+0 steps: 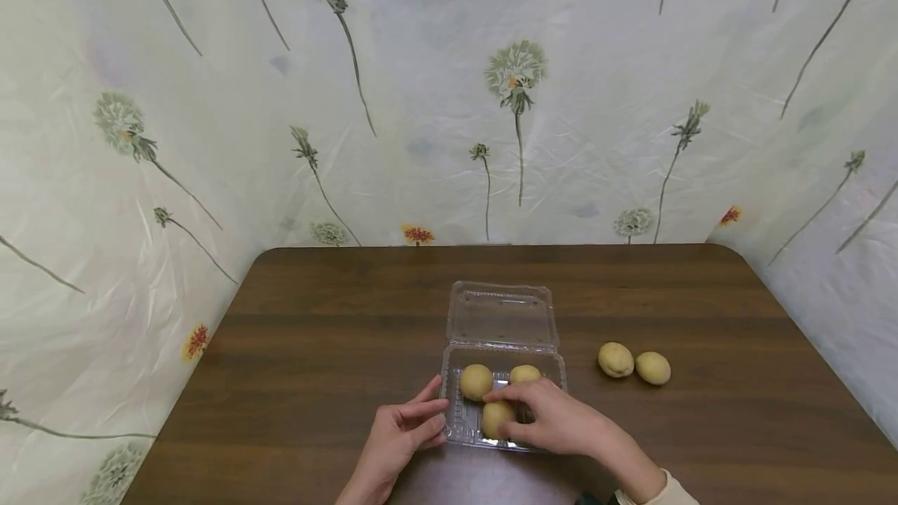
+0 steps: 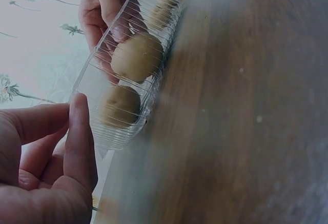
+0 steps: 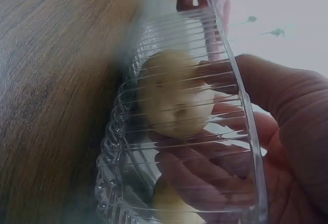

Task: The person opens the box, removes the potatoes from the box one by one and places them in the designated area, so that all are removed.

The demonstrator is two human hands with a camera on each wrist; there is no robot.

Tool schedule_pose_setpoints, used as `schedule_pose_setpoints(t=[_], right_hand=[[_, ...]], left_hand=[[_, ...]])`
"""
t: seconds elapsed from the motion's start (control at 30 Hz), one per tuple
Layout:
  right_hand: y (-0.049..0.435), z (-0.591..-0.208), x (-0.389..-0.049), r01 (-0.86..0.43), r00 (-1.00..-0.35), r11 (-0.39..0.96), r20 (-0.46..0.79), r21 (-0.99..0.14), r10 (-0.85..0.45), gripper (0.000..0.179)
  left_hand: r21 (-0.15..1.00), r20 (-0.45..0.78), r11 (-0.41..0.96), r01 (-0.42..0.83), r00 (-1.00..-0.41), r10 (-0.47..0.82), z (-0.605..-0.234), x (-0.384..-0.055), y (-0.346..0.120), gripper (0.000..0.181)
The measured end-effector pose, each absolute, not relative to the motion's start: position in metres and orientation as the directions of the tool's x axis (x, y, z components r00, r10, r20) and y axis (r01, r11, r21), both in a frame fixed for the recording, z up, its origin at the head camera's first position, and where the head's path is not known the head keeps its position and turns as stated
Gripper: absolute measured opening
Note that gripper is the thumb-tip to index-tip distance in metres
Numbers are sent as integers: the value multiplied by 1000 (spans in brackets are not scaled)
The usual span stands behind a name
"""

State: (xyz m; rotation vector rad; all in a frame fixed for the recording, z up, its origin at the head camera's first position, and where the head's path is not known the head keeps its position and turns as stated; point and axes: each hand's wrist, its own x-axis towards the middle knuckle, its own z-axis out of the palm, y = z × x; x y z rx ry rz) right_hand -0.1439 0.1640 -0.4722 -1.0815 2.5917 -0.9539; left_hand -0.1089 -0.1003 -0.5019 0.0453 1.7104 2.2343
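Observation:
A clear plastic clamshell container (image 1: 459,421) rests on the table with its lid (image 1: 501,322) folded back. My left hand (image 1: 403,427) pinches the left rim between thumb and fingers. Inside, my right hand (image 1: 557,415) reaches over the near wall and grips a potato (image 1: 495,418) between thumb and fingers. Behind it sit a second potato (image 1: 476,382) on the left and a third potato (image 1: 525,374) on the right, partly covered by that hand. Through the ribbed wall in the right wrist view, the gripped potato (image 3: 177,96) shows between thumb and fingers.
Two more potatoes, one (image 1: 616,360) beside the other (image 1: 653,368), lie on the table right of the container. The dark wooden table (image 1: 337,318) meets a flower-printed sheet (image 1: 421,100) at the back and sides.

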Motion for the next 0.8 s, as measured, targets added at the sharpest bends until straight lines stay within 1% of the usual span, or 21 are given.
schedule_pose_setpoints(t=[0.2, 0.27, 0.43, 0.5, 0.6, 0.7, 0.8], right_hand=[[166, -473, -143, -574, -728, 539, 82, -617, -681, 38], [166, -473, -144, -580, -719, 526, 87, -622, -689, 39], [166, -473, -146, -556, -696, 473, 73, -684, -714, 37], [166, -474, -146, -543, -699, 473, 62, -694, -712, 36], [167, -474, -146, -542, -715, 502, 56, -674, -697, 36], [167, -475, -146, -556, -721, 494, 92, -669, -687, 36], [168, -476, -147, -575, -720, 440, 171, -690, -672, 35]], left_hand=[[945, -165, -232, -231, -948, 272, -502, -110, -100, 29], [944, -168, -231, -234, -947, 273, -502, -110, -100, 29], [945, -171, -224, -237, -945, 277, -502, -110, -100, 30], [946, -169, -223, -235, -945, 279, -503, -110, -100, 30], [946, -169, -223, -235, -945, 281, -503, -110, -100, 31], [945, -169, -225, -236, -944, 283, -502, -110, -100, 31], [945, -168, -227, -236, -944, 283, -502, -111, -100, 31]])
